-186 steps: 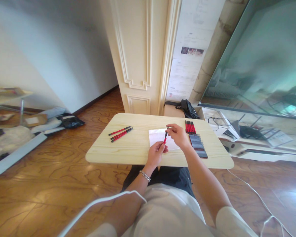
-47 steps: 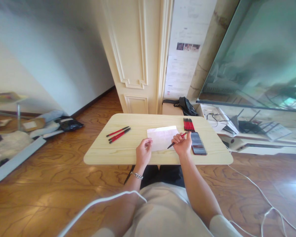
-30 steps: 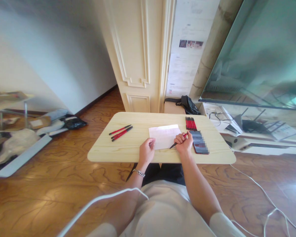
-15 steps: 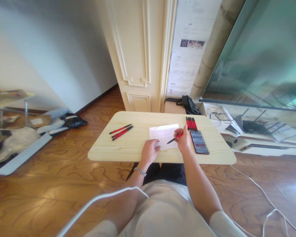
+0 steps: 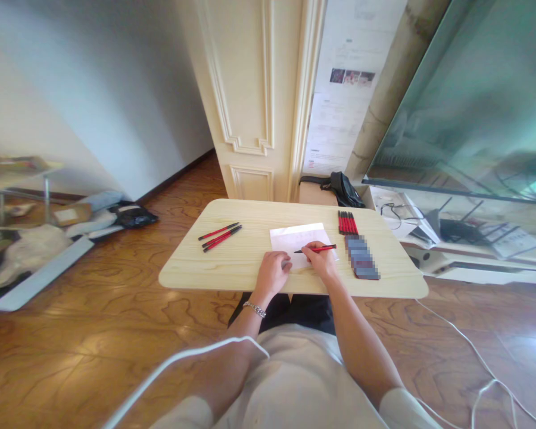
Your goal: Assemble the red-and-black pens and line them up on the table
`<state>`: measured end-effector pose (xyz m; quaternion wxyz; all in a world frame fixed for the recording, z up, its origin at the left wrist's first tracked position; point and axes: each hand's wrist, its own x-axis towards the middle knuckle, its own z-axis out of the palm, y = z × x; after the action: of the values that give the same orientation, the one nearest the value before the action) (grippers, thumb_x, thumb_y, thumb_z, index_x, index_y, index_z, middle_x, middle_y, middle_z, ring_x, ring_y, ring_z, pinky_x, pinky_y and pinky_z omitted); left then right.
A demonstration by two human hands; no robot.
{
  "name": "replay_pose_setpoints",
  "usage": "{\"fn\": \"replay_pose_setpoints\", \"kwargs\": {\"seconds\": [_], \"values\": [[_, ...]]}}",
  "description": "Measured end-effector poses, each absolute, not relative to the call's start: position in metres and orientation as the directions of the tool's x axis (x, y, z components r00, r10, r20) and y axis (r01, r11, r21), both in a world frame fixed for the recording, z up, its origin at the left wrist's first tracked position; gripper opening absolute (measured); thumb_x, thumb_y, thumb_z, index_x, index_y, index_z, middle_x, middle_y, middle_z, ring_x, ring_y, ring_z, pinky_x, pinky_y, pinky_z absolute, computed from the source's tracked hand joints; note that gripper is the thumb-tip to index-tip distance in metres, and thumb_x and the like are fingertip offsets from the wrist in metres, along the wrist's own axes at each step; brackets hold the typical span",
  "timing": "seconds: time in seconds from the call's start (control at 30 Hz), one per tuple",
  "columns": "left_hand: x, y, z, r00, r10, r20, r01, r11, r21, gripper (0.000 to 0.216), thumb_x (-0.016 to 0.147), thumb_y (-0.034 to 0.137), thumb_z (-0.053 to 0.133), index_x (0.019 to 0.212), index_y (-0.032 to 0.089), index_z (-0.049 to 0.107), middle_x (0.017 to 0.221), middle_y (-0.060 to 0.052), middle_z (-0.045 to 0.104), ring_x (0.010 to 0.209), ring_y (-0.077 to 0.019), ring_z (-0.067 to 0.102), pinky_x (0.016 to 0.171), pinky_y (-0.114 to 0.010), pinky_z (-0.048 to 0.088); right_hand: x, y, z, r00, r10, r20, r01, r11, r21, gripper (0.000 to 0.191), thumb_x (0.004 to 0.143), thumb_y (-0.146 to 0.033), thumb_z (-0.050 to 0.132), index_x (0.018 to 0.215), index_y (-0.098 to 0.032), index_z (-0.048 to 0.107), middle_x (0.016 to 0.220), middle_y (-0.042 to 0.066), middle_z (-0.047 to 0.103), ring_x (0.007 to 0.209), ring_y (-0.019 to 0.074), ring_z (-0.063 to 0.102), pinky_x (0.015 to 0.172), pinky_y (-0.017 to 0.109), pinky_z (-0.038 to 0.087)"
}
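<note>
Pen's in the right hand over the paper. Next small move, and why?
Probably press the pen tip to the paper and draw a short stroke. The right hand has the pen in a writing grip, tip pointing left at the sheet, and the left hand rests on its near edge, steadying it.

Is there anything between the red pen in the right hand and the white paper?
Nothing visible. The right hand holds the red pen over the white paper; the left hand rests beside its tip, not under it.
</note>
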<state>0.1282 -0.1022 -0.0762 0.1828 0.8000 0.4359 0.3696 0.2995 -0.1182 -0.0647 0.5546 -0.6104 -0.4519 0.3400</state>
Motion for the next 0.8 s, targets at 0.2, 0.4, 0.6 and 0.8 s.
{"fn": "replay_pose_setpoints", "kwargs": {"seconds": [0.2,0.4,0.6,0.8], "values": [[0.1280,-0.1028,-0.0751,0.364,0.824,0.434,0.594,-0.564,0.573,0.012,0.078,0.018,0.061,0.085,0.019,0.071,0.099,-0.008,0.069,0.097,-0.0232,0.059,0.094,-0.037,0.042,0.2933,-0.1189,-0.0683,0.333,0.939,0.087,0.380,-0.049,-0.923,0.019,0.068,-0.034,0.059,0.069,-0.017,0.066,0.061,0.001,0.065,0.056,0.0152,0.058,0.055,0.025,0.043],[0.1276,-0.1025,-0.0770,0.365,0.818,0.444,0.582,-0.573,0.577,0.013,0.078,0.018,0.061,0.086,0.019,0.071,0.098,-0.008,0.070,0.097,-0.0236,0.059,0.093,-0.037,0.043,0.2910,-0.1223,-0.0659,0.374,0.918,0.133,0.437,-0.049,-0.898,0.017,0.068,-0.033,0.056,0.067,-0.018,0.064,0.062,0.001,0.066,0.058,0.0157,0.058,0.058,0.026,0.043],[0.1279,-0.1020,-0.0781,0.354,0.825,0.441,0.581,-0.564,0.587,0.013,0.077,0.018,0.061,0.085,0.019,0.072,0.098,-0.009,0.069,0.097,-0.0244,0.059,0.093,-0.038,0.043,0.2915,-0.1218,-0.0639,0.359,0.925,0.127,0.435,-0.046,-0.899,0.014,0.066,-0.030,0.057,0.063,-0.017,0.063,0.061,0.001,0.065,0.057,0.0146,0.056,0.057,0.025,0.041],[0.1282,-0.1025,-0.0776,0.356,0.821,0.447,0.581,-0.569,0.583,0.012,0.078,0.018,0.061,0.085,0.019,0.071,0.098,-0.009,0.069,0.097,-0.0240,0.059,0.092,-0.038,0.043,0.2949,-0.1202,-0.0663,0.367,0.925,0.096,0.330,-0.033,-0.943,0.013,0.065,-0.030,0.062,0.062,-0.017,0.062,0.056,0.000,0.062,0.052,0.0129,0.052,0.051,0.025,0.039]]}}
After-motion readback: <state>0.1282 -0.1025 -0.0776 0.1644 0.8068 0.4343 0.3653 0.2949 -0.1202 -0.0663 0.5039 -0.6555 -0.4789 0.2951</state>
